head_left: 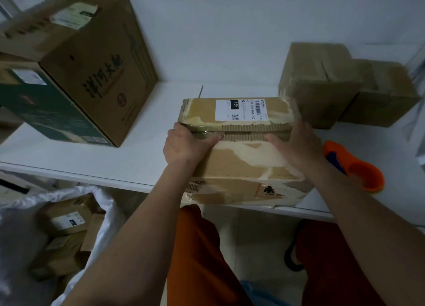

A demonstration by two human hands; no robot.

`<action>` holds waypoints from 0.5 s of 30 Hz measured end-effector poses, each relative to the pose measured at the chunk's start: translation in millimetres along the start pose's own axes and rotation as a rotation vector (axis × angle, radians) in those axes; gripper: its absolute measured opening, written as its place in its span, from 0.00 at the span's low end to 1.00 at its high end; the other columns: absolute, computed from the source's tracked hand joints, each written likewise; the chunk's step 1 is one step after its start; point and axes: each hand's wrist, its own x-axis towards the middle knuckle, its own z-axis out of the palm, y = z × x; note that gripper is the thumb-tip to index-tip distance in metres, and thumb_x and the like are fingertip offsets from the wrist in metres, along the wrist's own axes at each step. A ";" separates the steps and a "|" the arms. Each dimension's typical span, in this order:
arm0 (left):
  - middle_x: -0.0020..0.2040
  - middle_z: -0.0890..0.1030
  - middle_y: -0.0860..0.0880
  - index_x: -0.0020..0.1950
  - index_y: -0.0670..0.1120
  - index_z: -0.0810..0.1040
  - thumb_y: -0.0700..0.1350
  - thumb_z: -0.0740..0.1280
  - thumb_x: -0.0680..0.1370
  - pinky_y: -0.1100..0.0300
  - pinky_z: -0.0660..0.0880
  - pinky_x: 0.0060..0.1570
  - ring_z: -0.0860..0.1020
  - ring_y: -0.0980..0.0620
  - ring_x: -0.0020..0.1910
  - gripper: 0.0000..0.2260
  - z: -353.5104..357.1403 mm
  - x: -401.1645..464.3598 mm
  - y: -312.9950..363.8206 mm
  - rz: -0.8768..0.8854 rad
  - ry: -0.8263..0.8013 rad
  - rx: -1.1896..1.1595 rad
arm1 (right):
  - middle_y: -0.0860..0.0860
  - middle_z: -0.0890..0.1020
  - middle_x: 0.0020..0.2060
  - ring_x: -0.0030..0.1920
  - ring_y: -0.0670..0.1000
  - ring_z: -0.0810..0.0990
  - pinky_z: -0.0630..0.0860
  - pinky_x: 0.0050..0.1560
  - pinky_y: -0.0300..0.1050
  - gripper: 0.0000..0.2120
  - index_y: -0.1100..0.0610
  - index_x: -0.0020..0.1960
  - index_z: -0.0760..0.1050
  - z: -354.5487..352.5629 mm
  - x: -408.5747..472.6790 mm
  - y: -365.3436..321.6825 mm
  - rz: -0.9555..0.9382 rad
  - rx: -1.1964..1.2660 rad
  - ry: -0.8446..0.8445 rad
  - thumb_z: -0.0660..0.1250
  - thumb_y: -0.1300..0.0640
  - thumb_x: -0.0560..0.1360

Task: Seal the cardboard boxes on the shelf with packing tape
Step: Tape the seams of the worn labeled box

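Where torn corrugated flaps meet, left hand and right hand flat, pressing cardboard box.

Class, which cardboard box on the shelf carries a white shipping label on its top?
The middle box, held by both hands; the label sits on its far flap.

The middle box is matt brown cardboard, its top paper torn to pale patches and bare corrugated ribs, with a smooth white paper label. The shelf is smooth matt white. The tape dispenser near its right edge is glossy orange plastic.
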 end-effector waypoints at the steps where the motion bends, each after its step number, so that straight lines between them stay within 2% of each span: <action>1: 0.62 0.75 0.45 0.66 0.44 0.67 0.73 0.71 0.61 0.51 0.71 0.56 0.74 0.44 0.62 0.45 -1.4 1.6 0.2 -0.003 -0.021 -0.008 | 0.59 0.67 0.68 0.66 0.60 0.69 0.68 0.62 0.53 0.43 0.59 0.75 0.54 -0.5 3.5 3.1 0.013 0.042 -0.024 0.67 0.38 0.71; 4: 0.61 0.76 0.47 0.65 0.44 0.66 0.73 0.71 0.60 0.53 0.71 0.54 0.75 0.44 0.62 0.45 -10.3 10.6 -1.5 -0.017 -0.113 -0.041 | 0.57 0.68 0.70 0.68 0.59 0.69 0.68 0.66 0.55 0.46 0.57 0.76 0.51 -5.0 9.8 8.2 0.047 0.164 -0.093 0.69 0.38 0.69; 6: 0.64 0.76 0.46 0.68 0.43 0.65 0.71 0.73 0.61 0.54 0.70 0.55 0.74 0.44 0.63 0.46 -16.9 16.4 -4.7 -0.017 -0.220 -0.081 | 0.55 0.68 0.71 0.68 0.58 0.69 0.69 0.66 0.56 0.43 0.56 0.76 0.50 -9.2 8.7 10.3 0.070 0.232 -0.142 0.68 0.41 0.71; 8: 0.71 0.69 0.42 0.74 0.41 0.59 0.71 0.71 0.64 0.50 0.68 0.63 0.68 0.41 0.69 0.51 -19.5 12.8 -1.6 0.002 -0.243 -0.028 | 0.55 0.68 0.71 0.67 0.58 0.70 0.70 0.63 0.53 0.37 0.55 0.76 0.49 -13.8 6.2 13.5 0.086 0.269 -0.186 0.64 0.44 0.76; 9: 0.75 0.62 0.39 0.76 0.40 0.53 0.72 0.68 0.65 0.46 0.63 0.69 0.62 0.39 0.73 0.53 -17.9 6.0 2.7 0.036 -0.184 0.078 | 0.55 0.68 0.70 0.66 0.58 0.70 0.70 0.61 0.51 0.34 0.55 0.76 0.50 -15.1 4.8 14.3 0.097 0.286 -0.198 0.60 0.44 0.78; 11: 0.78 0.50 0.38 0.78 0.41 0.45 0.74 0.59 0.70 0.42 0.49 0.75 0.48 0.38 0.77 0.52 -6.9 -21.6 25.8 0.225 -0.057 0.282 | 0.57 0.67 0.70 0.67 0.59 0.69 0.67 0.62 0.50 0.28 0.57 0.76 0.51 -19.6 1.4 14.6 0.092 0.280 -0.167 0.53 0.47 0.81; 12: 0.79 0.45 0.40 0.78 0.41 0.42 0.75 0.55 0.71 0.43 0.45 0.76 0.44 0.40 0.78 0.50 2.3 -41.4 41.6 0.339 -0.055 0.313 | 0.58 0.66 0.70 0.68 0.59 0.68 0.66 0.63 0.49 0.25 0.58 0.76 0.52 -22.1 -0.8 13.9 0.077 0.264 -0.130 0.52 0.49 0.82; 13: 0.79 0.42 0.40 0.78 0.41 0.40 0.75 0.52 0.72 0.44 0.43 0.76 0.41 0.41 0.78 0.50 14.0 -61.6 58.5 0.447 -0.098 0.320 | 0.59 0.66 0.70 0.68 0.59 0.66 0.65 0.63 0.49 0.23 0.59 0.75 0.54 -24.4 -2.2 14.4 0.058 0.244 -0.090 0.51 0.52 0.83; 15: 0.79 0.41 0.40 0.78 0.41 0.40 0.76 0.53 0.70 0.44 0.42 0.76 0.40 0.42 0.77 0.52 38.9 -97.5 89.0 0.567 -0.229 0.321 | 0.59 0.66 0.71 0.69 0.59 0.66 0.63 0.63 0.47 0.21 0.60 0.74 0.57 -28.2 -5.8 16.0 0.012 0.205 -0.034 0.50 0.56 0.83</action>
